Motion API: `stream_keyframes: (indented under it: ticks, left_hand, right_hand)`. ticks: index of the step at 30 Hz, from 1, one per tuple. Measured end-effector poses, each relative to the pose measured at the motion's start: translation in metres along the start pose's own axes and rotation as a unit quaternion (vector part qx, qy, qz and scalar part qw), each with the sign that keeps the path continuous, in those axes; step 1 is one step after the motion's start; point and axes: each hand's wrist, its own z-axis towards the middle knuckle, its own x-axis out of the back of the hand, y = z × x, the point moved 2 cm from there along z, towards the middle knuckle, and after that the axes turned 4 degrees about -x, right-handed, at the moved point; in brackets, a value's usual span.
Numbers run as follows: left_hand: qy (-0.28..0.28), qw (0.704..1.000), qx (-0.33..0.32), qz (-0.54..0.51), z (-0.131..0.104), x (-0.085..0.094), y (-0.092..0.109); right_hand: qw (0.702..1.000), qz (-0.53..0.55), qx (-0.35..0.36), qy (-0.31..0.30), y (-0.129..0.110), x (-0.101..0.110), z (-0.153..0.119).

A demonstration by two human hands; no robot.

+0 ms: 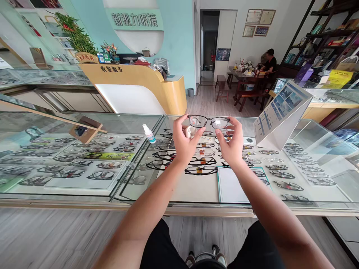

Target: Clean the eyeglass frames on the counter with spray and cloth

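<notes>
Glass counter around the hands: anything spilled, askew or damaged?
Nothing stands out. The left hand and right hand hold the eyeglasses roughly level, and no spill or break shows on the glass counter or by the white bottle.

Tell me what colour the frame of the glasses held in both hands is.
The glasses frame looks black or very dark, seen in the head view.
</notes>
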Motion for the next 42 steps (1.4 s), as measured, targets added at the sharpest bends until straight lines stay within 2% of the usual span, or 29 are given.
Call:
stream_keyframes:
  ticks: [23, 35, 42]
  left_hand:
    - [-0.014, 0.999, 0.035, -0.018, -0.0005, -0.0007, -0.0063]
    - [-0.012, 0.997, 0.06, -0.037, -0.0005, 0.0001, -0.0064]
    - [-0.005, 0.998, 0.05, -0.025, -0.0005, 0.0001, -0.0078]
  right_hand:
    - [0.999, 0.005, 0.043, 0.032, -0.0086, 0.0037, 0.0032]
    - [0.998, 0.011, 0.047, 0.03, -0.0084, 0.0044, 0.0034]
    - [0.999, 0.006, 0.043, 0.026, -0.0061, 0.003, 0.0034]
